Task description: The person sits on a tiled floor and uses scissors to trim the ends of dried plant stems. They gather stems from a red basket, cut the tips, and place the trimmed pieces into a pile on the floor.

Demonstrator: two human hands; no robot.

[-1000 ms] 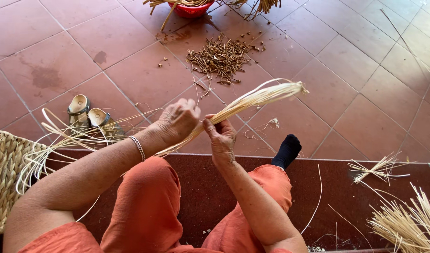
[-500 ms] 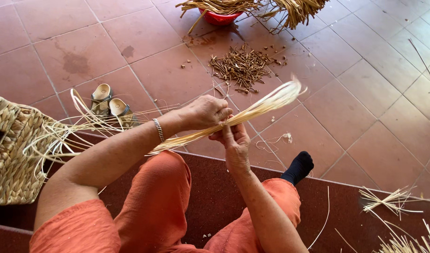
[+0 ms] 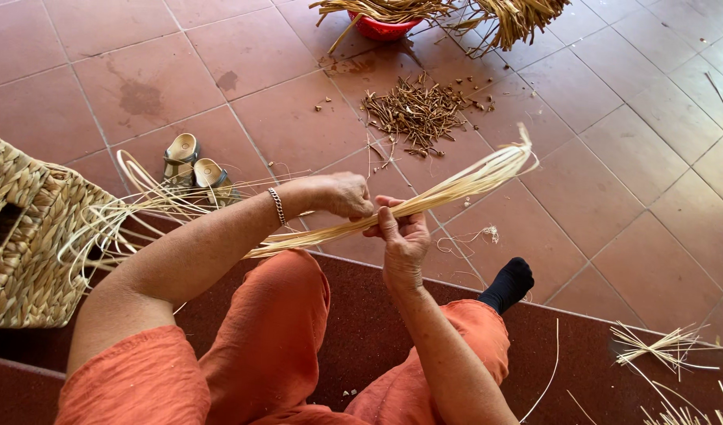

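A bundle of pale straw strands (image 3: 456, 187) runs from the lower left up to the right above my knees. My left hand (image 3: 342, 194), a bracelet on its wrist, is closed over the bundle from above. Just to its right, my right hand (image 3: 401, 236) grips the same bundle from below, fingers curled around it. The strands' far tips fan out toward the tiles. Loose ends trail left toward a woven basket (image 3: 23, 236). I sit in orange trousers with a black sock (image 3: 509, 285) on one foot.
A pair of sandals (image 3: 192, 167) lies on the red tile floor. A pile of brown trimmings (image 3: 415, 114) sits ahead, and a red bowl (image 3: 383, 30) with dried fibre stands beyond it. More straw bundles (image 3: 676, 370) lie at the lower right on a dark red mat (image 3: 582, 354).
The view has shifted, so the basket shows more at the left. Both hands stay on the bundle, which has tilted slightly and moved right in the picture.
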